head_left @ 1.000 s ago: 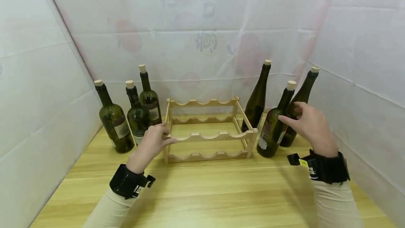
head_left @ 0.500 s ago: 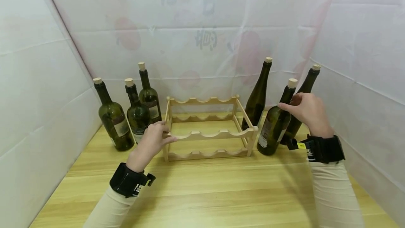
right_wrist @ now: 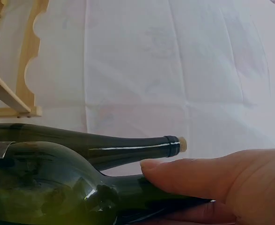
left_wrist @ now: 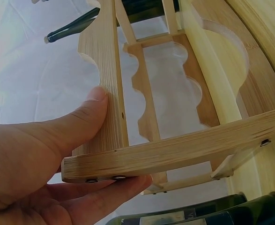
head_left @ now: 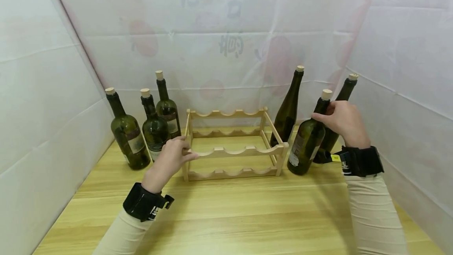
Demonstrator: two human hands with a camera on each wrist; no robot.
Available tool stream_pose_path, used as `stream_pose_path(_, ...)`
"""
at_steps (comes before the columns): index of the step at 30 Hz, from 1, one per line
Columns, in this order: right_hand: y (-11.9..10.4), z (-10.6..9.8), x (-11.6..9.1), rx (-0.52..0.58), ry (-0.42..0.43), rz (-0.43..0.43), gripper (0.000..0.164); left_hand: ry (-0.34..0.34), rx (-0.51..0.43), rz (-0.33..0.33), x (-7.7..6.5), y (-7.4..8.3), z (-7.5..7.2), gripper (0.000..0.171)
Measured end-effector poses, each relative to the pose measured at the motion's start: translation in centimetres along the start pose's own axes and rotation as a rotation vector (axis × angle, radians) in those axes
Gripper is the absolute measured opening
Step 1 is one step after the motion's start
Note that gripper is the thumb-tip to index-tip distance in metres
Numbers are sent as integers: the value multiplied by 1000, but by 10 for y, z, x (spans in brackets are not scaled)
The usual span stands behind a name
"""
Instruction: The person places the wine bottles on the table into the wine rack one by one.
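Observation:
A two-tier wooden wine rack (head_left: pixel 226 152) with scalloped rails stands mid-table. My left hand (head_left: pixel 169 159) grips its front left corner; in the left wrist view the thumb (left_wrist: pixel 88 110) lies on the upper rail and the fingers reach under the side bar. At the right, my right hand (head_left: pixel 344 123) holds a corked green wine bottle (head_left: pixel 306 145) by the neck, thumb in front and fingers behind. That bottle stands upright on the table. In the right wrist view the thumb (right_wrist: pixel 189 176) lies along the bottle's neck (right_wrist: pixel 132 190).
Two slimmer corked bottles stand nearby, one behind the rack's right end (head_left: pixel 287 109) and one (head_left: pixel 330 139) partly hidden by my right hand. Left of the rack are three more corked bottles (head_left: pixel 129 141). White cloth walls (head_left: pixel 226 66) enclose the wooden table (head_left: pixel 240 215).
My right hand has moved in and up to the bottle's neck, its fingers closing round it. The left hand stays on the rack's corner.

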State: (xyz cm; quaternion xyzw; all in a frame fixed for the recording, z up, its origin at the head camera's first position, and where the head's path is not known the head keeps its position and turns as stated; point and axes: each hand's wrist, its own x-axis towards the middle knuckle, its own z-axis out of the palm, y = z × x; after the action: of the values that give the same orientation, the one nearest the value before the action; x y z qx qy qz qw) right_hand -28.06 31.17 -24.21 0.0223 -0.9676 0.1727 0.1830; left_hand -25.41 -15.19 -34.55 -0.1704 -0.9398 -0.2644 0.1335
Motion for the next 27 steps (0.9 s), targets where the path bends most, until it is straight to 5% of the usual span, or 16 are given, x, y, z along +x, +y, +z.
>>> stream_pose_path(27,-2,1,5,44,-21,40,49,15,-1,20,-3,0,0,18)
